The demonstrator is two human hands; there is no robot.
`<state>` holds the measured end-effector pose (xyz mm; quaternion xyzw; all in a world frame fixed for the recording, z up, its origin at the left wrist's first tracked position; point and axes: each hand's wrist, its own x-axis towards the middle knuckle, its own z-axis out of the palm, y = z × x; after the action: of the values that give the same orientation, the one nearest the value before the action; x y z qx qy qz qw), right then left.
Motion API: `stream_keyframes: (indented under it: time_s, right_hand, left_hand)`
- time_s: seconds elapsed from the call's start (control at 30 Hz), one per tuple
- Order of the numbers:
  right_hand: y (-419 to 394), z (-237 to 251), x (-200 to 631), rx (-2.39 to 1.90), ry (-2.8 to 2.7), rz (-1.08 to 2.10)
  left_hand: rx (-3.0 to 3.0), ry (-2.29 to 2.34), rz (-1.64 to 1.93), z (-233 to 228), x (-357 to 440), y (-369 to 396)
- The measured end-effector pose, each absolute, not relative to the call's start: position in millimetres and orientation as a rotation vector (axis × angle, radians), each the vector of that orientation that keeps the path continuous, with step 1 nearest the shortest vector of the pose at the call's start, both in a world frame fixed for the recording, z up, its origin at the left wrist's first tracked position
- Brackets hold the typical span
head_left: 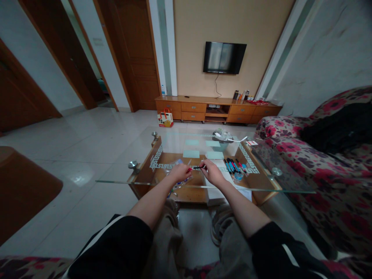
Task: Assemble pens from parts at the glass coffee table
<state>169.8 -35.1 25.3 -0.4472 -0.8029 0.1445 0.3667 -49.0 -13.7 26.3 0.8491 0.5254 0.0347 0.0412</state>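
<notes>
Over a glass-topped coffee table (261,189), my left hand (180,172) and my right hand (213,172) hold a thin pen (197,167) between them. The left fingers pinch its red end; the right fingers grip its dark end. Under the left hand lies a clear plastic packet (174,164). Right of my right hand, several blue, black and red pens (234,166) lie in a row on the glass, beside a small round blue item (238,176).
Pale green notes (191,154) and a glass bowl (221,142) sit further back on the table. A floral sofa (334,174) flanks the right side. A low wooden TV cabinet (217,109) and wall TV (224,57) stand ahead, across an open tiled floor.
</notes>
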Motion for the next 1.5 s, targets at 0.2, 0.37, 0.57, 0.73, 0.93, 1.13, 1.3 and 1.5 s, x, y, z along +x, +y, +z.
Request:
stream_keyframes:
  time_s: [0.2, 0.37, 0.57, 0.73, 0.93, 1.13, 1.3, 1.5]
  right_hand:
    - [-30, 21, 164, -1.144, -1.821, 0.480]
    - [-22, 14, 165, -1.192, -1.550, 0.681]
    - [-19, 12, 170, -1.188, -1.487, 0.704]
    - [-20, 15, 169, -1.178, -1.434, 0.667]
    - [-20, 17, 167, -1.182, -1.415, 0.654]
    - [-22, 20, 169, -1.191, -1.399, 0.593]
    - [-18, 30, 180, -1.210, -1.330, 0.540]
    - [-19, 34, 209, -1.322, -1.403, 0.343]
  left_hand:
    - [2.555, 1.586, 0.216, 25, -48, -14]
    - [2.566, 1.412, 0.404, 27, -47, -17]
    - [2.562, 1.395, 0.359, 23, -47, -15]
    - [2.541, 1.452, 0.316, 21, -48, -15]
    - [2.530, 1.464, 0.281, 23, -49, -16]
    - [2.536, 1.449, 0.258, 22, -49, -15]
    - [2.529, 1.465, 0.256, 22, -48, -14]
    - [2.546, 1.493, 0.289, 18, -50, -12]
